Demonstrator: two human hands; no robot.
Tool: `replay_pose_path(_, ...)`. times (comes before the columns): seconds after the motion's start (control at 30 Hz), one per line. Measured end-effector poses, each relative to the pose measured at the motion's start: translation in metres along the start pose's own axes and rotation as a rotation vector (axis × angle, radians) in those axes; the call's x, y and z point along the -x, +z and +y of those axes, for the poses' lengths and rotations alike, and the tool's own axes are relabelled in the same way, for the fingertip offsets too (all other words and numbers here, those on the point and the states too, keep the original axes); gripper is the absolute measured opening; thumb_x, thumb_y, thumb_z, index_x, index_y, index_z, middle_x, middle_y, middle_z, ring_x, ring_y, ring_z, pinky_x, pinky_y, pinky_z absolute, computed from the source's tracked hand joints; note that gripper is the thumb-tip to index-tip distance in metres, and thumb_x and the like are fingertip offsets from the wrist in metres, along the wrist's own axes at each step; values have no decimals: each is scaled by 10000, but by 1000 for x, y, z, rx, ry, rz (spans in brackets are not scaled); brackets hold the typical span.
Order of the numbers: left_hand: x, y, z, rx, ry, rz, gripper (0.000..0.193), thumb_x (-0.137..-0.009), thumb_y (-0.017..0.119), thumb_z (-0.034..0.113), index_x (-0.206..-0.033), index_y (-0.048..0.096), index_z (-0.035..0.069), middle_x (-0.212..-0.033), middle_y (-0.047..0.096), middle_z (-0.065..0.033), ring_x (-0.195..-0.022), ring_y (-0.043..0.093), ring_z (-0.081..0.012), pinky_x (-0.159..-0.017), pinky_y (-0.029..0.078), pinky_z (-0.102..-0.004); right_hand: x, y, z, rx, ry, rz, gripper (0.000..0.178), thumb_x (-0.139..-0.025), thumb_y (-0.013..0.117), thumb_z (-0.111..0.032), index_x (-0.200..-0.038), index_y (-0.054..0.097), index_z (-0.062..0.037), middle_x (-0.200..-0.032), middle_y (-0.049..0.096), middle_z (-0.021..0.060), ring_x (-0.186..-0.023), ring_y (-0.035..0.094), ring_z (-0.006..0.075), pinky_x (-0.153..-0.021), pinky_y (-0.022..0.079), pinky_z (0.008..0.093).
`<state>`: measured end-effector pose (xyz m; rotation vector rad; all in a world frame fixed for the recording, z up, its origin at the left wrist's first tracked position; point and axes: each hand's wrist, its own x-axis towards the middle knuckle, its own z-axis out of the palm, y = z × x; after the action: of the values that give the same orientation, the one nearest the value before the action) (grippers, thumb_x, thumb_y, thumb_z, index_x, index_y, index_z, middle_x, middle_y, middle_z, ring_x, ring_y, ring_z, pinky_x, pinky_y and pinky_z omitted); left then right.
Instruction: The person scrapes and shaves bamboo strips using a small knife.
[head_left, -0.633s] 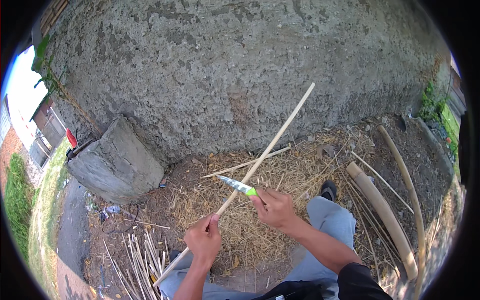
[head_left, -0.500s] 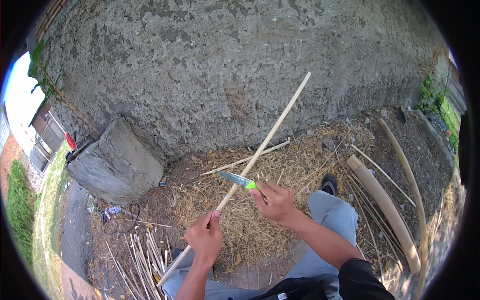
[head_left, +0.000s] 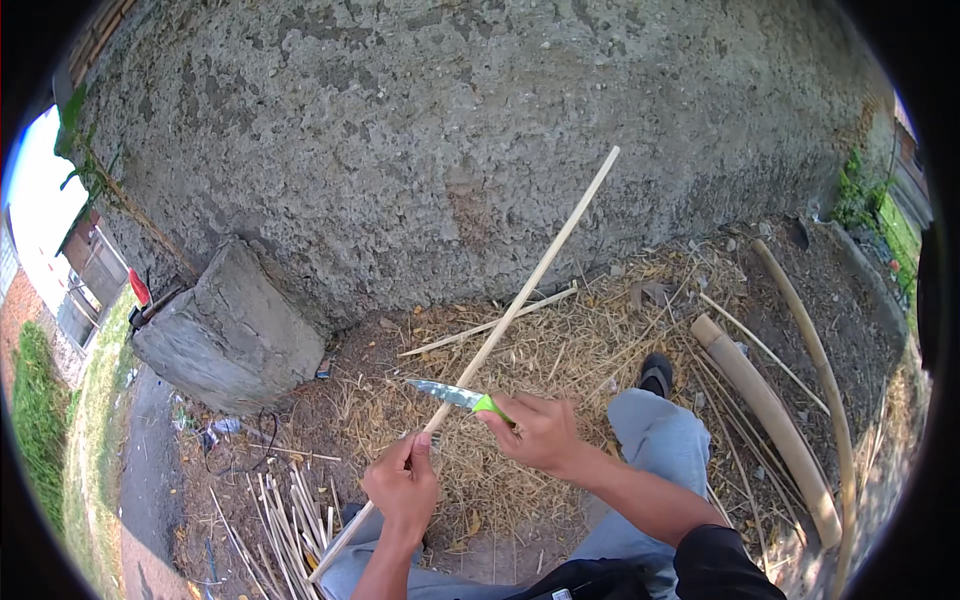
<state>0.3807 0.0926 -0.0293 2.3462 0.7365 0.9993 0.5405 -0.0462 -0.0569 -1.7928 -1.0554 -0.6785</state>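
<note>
A grey block [head_left: 240,335] stands left of the straw [head_left: 500,475], and a bundle of thin sticks [head_left: 290,525] lies at the straw's near left. Above the straw's left side, the left hand [head_left: 400,482] keeps its grip closed around a long stick [head_left: 540,273], which slants over the straw, far end to the right. A knife [head_left: 450,393] crosses the long stick above the straw; whether the blade touches is hard to tell. The right hand [head_left: 535,432], also above the straw, grips the knife's green handle. Right of the straw lie thick bamboo [head_left: 770,433], then a curved pole [head_left: 817,350].
</note>
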Motion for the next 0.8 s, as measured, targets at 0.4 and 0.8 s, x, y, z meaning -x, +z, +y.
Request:
replay_pose_path(0.4,10,0,-2,-69,84,7,142,-877,699,192,-847,727,56,-616,606,-114,-490,571,-263,-461,400,-361,-19,-6,40,2,332,15,245,-930,653,-280,-854,718,-56,-503,539,38,-378,482,134,-347,320,322)
replay_pose_path(0.8,14,-25,-12,-53,68,-25,160,-874,699,175,-827,716,22,-583,573,-101,-465,514,-212,-462,378,-324,1,-12,44,-13,93,98,283,-932,646,-267,-982,742,-6,-543,621,78,-387,531,169,-389,383,324)
